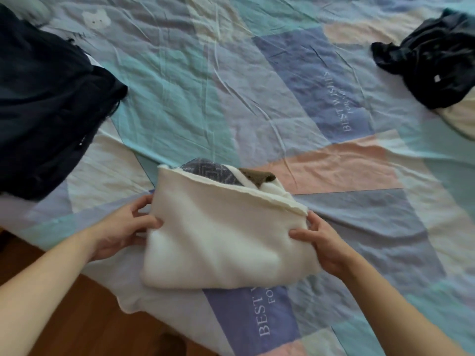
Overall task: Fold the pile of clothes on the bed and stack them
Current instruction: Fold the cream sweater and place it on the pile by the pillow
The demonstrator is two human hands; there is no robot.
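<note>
A folded cream fleece garment (223, 235) lies near the bed's front edge, with a grey patterned lining and a brown patch showing at its far side. My left hand (123, 229) grips its left edge, thumb on top. My right hand (318, 242) grips its right edge the same way. A stack of dark navy clothes (43, 106) sits at the far left of the bed. A crumpled black garment (431, 60) lies at the far right.
The bed is covered by a wrinkled patchwork sheet (231, 86) in teal, lilac, pink and cream. A wooden floor (77, 312) shows beyond the bed's near-left edge. A cream cloth (460, 116) lies partly under the black garment.
</note>
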